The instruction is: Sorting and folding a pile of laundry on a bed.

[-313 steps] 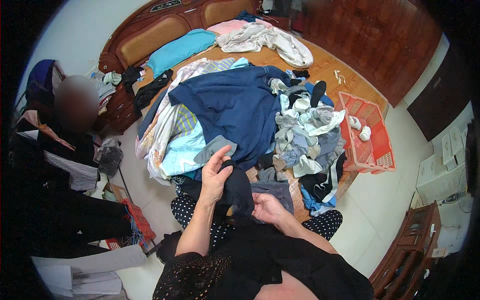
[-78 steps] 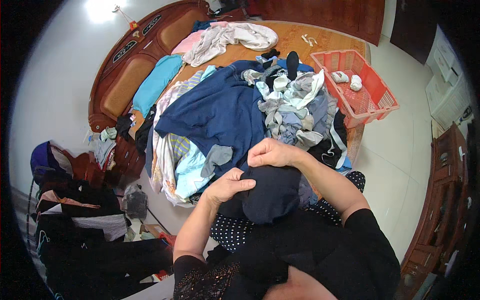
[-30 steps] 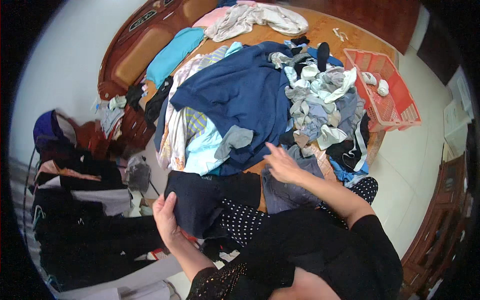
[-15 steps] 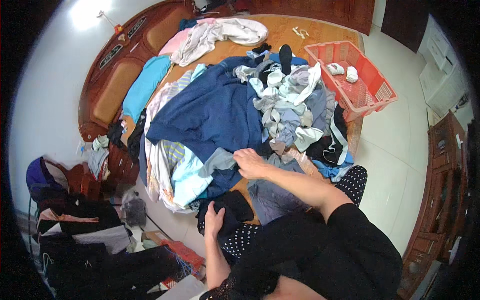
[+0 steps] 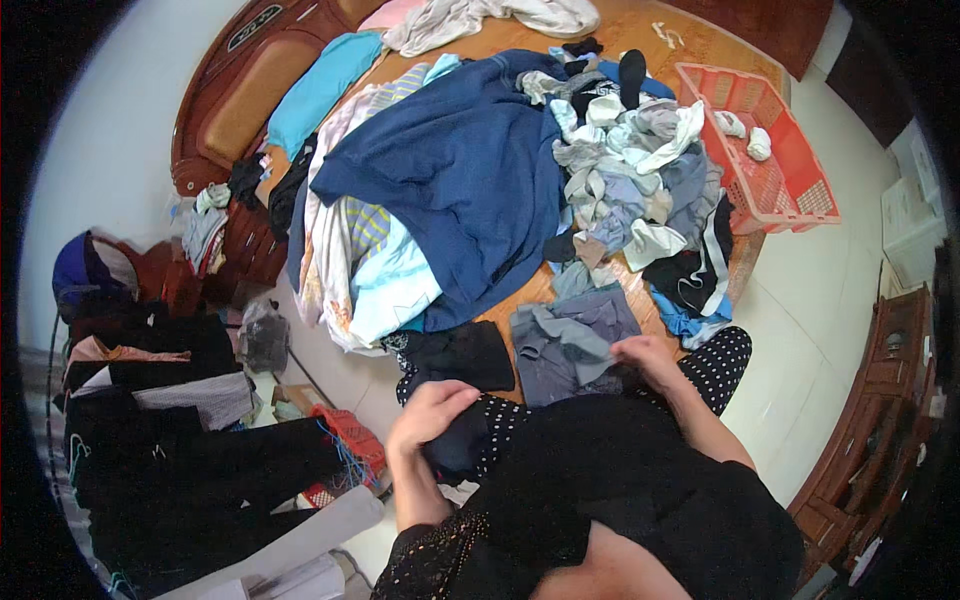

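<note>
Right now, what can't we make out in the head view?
- Left hand, head view: its own back hides whether the fingers grip the dark cloth below.
- Striped cloth, head view: mostly covered by the navy garment, so its type is unclear.
- Headboard, head view: cut off by the top edge.
- White scraps, head view: too small to identify.

a limp, creased light grey cloth (image 5: 585,335) stretches across a darker grey garment (image 5: 548,385) spread fairly flat; over on the left, a navy cloth (image 5: 458,447) hangs crumpled.
</note>
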Action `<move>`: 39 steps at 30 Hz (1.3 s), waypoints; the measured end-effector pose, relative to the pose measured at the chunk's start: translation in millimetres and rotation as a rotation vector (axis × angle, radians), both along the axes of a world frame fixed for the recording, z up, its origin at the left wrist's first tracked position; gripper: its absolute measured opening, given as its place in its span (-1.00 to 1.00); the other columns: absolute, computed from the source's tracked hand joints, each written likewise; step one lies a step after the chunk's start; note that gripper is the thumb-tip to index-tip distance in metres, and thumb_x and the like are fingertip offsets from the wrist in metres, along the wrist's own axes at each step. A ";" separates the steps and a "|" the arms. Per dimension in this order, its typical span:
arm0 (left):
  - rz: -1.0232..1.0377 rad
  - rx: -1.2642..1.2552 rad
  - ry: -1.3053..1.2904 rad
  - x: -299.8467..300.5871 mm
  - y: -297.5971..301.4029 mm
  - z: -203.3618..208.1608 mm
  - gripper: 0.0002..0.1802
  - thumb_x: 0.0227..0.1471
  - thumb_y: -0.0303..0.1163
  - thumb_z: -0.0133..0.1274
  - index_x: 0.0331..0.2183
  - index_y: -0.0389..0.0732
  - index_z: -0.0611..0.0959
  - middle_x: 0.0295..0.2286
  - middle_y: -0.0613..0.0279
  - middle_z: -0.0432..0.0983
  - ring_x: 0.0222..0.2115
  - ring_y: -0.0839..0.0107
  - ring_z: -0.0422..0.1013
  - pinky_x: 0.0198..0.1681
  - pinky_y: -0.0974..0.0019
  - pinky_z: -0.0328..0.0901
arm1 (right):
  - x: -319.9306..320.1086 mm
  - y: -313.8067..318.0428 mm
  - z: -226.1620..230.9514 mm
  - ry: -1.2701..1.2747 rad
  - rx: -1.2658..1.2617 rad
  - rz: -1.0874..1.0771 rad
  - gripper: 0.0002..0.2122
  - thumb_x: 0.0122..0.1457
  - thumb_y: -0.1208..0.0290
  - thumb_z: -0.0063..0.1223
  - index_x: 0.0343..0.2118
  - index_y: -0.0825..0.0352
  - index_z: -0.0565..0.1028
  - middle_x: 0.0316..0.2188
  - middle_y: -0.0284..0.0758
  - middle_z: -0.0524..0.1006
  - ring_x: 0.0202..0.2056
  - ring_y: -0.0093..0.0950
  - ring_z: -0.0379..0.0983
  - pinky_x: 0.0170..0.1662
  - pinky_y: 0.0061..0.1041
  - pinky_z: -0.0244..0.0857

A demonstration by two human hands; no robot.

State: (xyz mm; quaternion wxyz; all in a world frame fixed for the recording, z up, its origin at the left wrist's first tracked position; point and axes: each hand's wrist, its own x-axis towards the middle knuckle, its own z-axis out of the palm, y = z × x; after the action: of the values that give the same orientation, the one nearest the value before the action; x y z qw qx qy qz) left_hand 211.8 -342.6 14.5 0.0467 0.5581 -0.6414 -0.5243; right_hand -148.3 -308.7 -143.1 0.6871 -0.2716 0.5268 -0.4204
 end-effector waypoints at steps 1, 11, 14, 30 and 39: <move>0.034 -0.013 0.059 5.3 0.9 16.3 -0.69 0.06 -0.29 -0.03 -0.30 -0.35 0.59 -0.42 0.17 0.55 -0.37 0.50 0.40 -0.25 0.42 0.27 | -5.7 0.9 3.9 -0.084 0.030 -0.095 -0.82 0.03 0.38 0.05 -0.45 0.43 0.55 -0.49 -0.31 0.55 -0.46 -0.54 0.45 -0.34 -0.59 0.30; 0.218 -0.106 0.424 -6.4 -34.0 38.1 -0.61 0.01 -0.19 0.00 -0.34 -0.37 0.61 -0.40 0.20 0.54 -0.37 0.52 0.39 -0.25 0.47 0.24 | -15.8 -5.1 -5.0 -0.029 0.126 -0.321 -0.83 0.05 0.37 0.05 -0.48 0.39 0.50 -0.57 -0.37 0.49 -0.56 -0.57 0.40 -0.43 -0.64 0.28; 0.336 -0.339 0.038 -4.6 -43.1 -42.6 -0.57 -0.04 -0.12 0.04 -0.29 -0.31 0.61 -0.39 0.04 0.55 -0.36 0.33 0.45 -0.22 0.30 0.29 | -9.4 -6.6 -23.7 0.173 0.014 -0.192 -0.82 0.05 0.34 0.07 -0.47 0.38 0.49 -0.58 -0.42 0.46 -0.54 -0.63 0.37 -0.44 -0.67 0.25; 0.186 -0.314 -0.295 -29.7 -22.2 -106.6 -0.40 -0.21 0.02 0.15 -0.41 -0.44 0.58 -0.41 -0.20 0.49 -0.29 0.04 0.43 -0.22 0.16 0.29 | -0.4 -12.9 -53.1 0.685 -0.172 0.176 -0.68 -0.02 0.44 -0.04 -0.15 0.39 0.44 -0.28 -0.07 0.48 -0.18 -0.25 0.41 -0.08 -0.40 0.25; 0.013 -0.157 -0.850 -15.8 -56.1 -170.3 0.04 -0.30 0.01 0.17 0.12 -0.35 0.13 0.06 -0.06 0.13 0.09 0.04 0.09 0.10 -0.26 -0.13 | -0.7 -8.5 -61.4 0.782 -0.156 0.266 -0.67 -0.01 0.50 -0.07 -0.11 0.36 0.43 -0.36 -0.24 0.52 -0.30 -0.44 0.44 -0.24 -0.49 0.29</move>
State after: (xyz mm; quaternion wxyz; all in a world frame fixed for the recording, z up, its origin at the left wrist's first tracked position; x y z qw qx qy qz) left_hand 196.1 -398.8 -155.8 -0.1763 0.7232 -0.6380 -0.1972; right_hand -149.0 -317.1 -204.5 0.4613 -0.5275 0.6747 -0.2318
